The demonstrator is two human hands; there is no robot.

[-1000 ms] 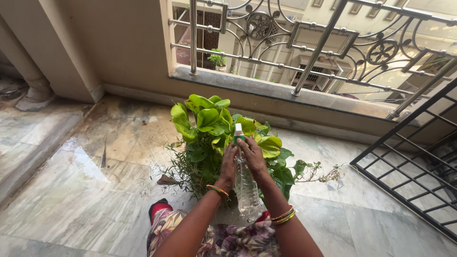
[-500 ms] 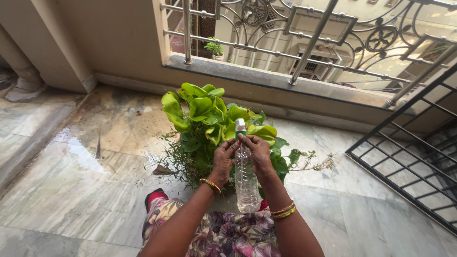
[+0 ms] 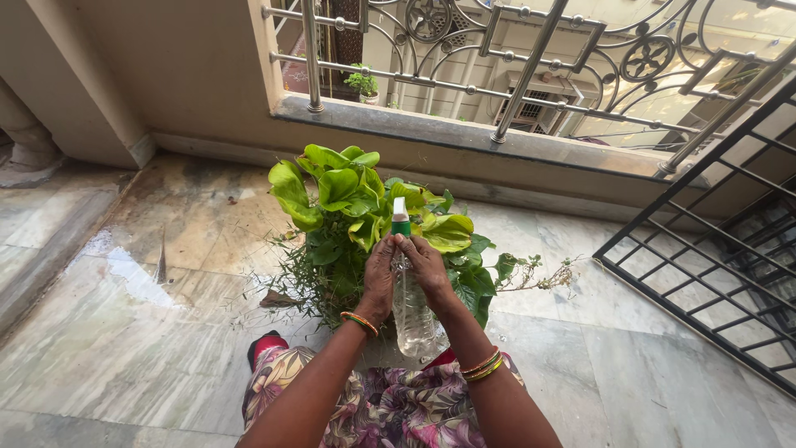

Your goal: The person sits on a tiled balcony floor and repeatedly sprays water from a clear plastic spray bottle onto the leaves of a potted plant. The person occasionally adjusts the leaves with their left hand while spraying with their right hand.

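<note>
Two hands steady one bottle [image 3: 412, 311]: we wrap our left hand [image 3: 379, 278] and right hand [image 3: 427, 267] around its upper part, fingers closed just under the green collar, probably to brace it. It stands upright at our lap, long axis vertical, white nozzle [image 3: 400, 207] pointing up. Just beyond grows the plant [image 3: 348, 203], leaves brushing our hands. Farther off we see the wet floor [image 3: 133, 274], railing [image 3: 514, 75] and black grille [image 3: 713, 241].

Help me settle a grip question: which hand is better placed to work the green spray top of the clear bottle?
Probably the right hand: its fingertips reach the green spray top of the bottle, while the left hand wraps the neck lower down, steadying it.
</note>
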